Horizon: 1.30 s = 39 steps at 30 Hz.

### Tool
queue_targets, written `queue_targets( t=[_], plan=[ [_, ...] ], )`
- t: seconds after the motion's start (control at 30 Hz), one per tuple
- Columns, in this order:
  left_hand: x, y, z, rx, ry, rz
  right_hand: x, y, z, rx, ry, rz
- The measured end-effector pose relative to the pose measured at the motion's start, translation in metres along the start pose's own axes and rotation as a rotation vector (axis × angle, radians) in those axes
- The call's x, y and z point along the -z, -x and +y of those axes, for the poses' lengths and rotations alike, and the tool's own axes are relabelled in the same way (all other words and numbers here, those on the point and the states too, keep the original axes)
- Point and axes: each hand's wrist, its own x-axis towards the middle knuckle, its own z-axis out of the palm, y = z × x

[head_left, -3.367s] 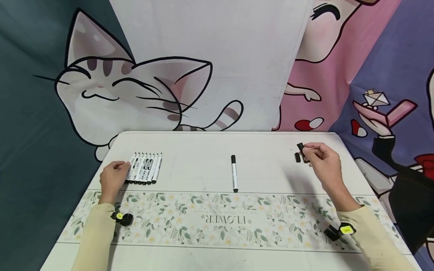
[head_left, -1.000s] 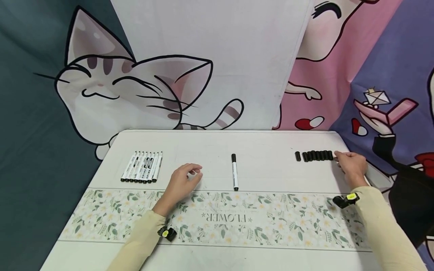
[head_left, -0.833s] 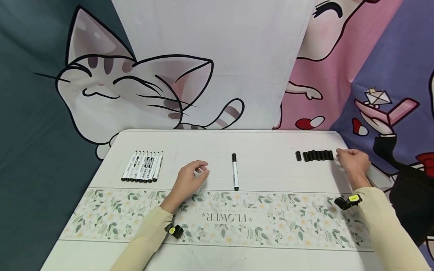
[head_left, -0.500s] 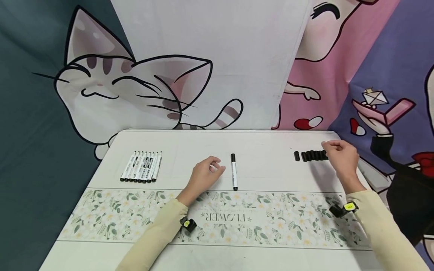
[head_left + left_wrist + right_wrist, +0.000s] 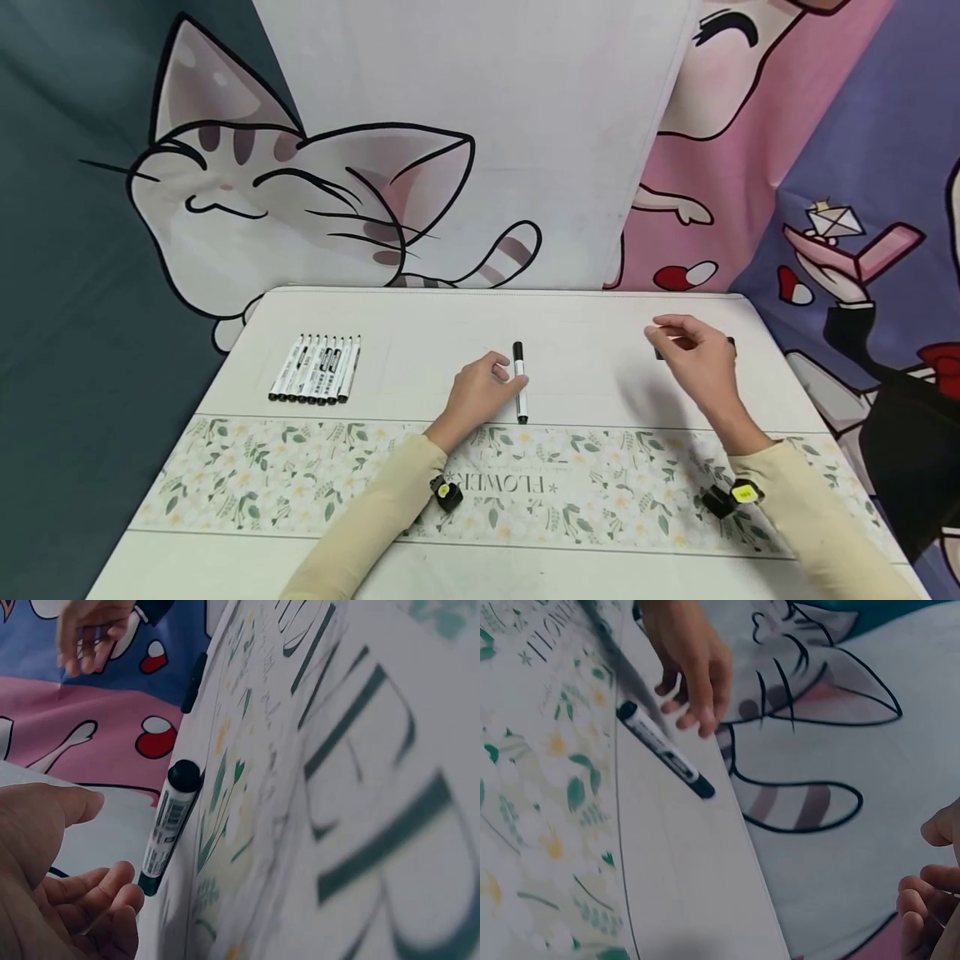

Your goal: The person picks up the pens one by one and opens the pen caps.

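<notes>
A capped whiteboard marker [image 5: 522,405] with a white barrel lies lengthwise at the middle of the table. Beside it is my left hand [image 5: 480,392], its thumb overlapping the barrel in the head view. The left wrist view shows the marker [image 5: 169,829] just past the loosely bent fingers [image 5: 97,889], nothing between them. My right hand [image 5: 697,360] is raised over the right side, fingers loosely curled with nothing in them. It hides most of a row of black marker caps [image 5: 731,342]. In the right wrist view, fingertips [image 5: 919,900] show at the right edge.
Several uncapped markers [image 5: 315,371] lie side by side in a row at the left of the table. A floral band [image 5: 337,475] printed with lettering crosses the white table nearer the person. Cartoon-printed cloth [image 5: 525,125] hangs right behind the table's far edge.
My left hand has left the uncapped markers and moved right to the capped marker. My right hand lined up the caps, let go at the row's right end, then moved back left.
</notes>
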Motion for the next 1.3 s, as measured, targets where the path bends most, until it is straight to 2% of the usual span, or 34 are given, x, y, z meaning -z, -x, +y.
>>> queue_targets(
  t=[0.27, 0.43, 0.63, 1.03, 1.3],
  plan=[
    [-0.011, 0.0, 0.0, 0.035, -0.027, -0.013, -0.022, 0.015, -0.017, 0.176, -0.021, -0.135],
    [-0.016, -0.002, 0.001, 0.042, -0.036, -0.022, -0.036, 0.02, -0.024, 0.256, -0.058, -0.202],
    [-0.021, -0.004, 0.003, 0.068, -0.071, -0.023, -0.047, 0.024, -0.033, 0.277, -0.075, -0.276],
    [-0.021, -0.01, 0.008, 0.103, -0.167, -0.031, -0.061, 0.024, -0.042, 0.288, -0.097, -0.335],
    [-0.015, -0.011, 0.012, 0.13, -0.151, -0.037, -0.065, 0.019, -0.045, 0.286, -0.084, -0.362]
  ],
)
